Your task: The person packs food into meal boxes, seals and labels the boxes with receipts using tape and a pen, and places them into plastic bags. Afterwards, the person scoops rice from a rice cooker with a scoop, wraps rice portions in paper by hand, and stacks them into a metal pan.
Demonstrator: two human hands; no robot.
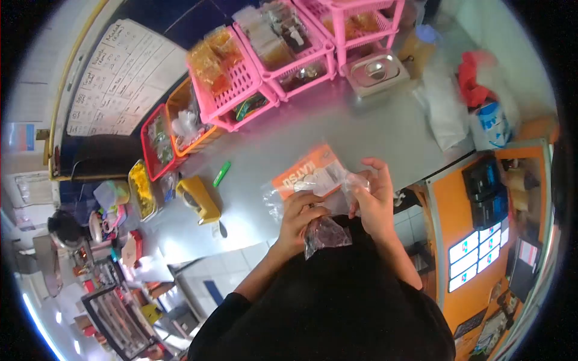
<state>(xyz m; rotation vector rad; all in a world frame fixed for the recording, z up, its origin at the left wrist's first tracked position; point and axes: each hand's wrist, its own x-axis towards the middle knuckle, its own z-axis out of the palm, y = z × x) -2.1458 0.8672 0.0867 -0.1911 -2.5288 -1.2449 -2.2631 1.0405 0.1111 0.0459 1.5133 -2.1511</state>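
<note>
Hands meet over the near edge of the steel surface (pixel 247 207), both busy with thin plastic. Left hand (pixel 296 224) has its fingers curled on a clear plastic pouch (pixel 328 234) with dark purplish-brown contents, which sits below the knuckles, close to the person's black top (pixel 331 295). Right hand (pixel 376 201) is raised just beside it, thumb and fingertips pinching crumpled clear film (pixel 356 182). Just beyond lies an orange packet (pixel 325 165), tilted in view, with pale lettering that seems to read "KATSU"; clear plastic shows at its left end.

The pouch should be light and limp, its contents probably soft. Its film looks slick and likely to crease or slide, so a pinch at the gathered rim, with the other hand steadying the body, would suit it better than a squeeze around the middle. The orange packet looks flatter and somewhat stiffer, so it would be best taken by its edges.

Left of the packet, a green marker (pixel 221 173) and a yellow tape dispenser (pixel 198 201) lie on the surface.

The left fingers cover the pouch's upper part, and its contents are too blurred to identify. Whether the pinched film belongs to the pouch or to the packet's wrapping, I cannot tell. The left thumb is hard to make out.
</note>
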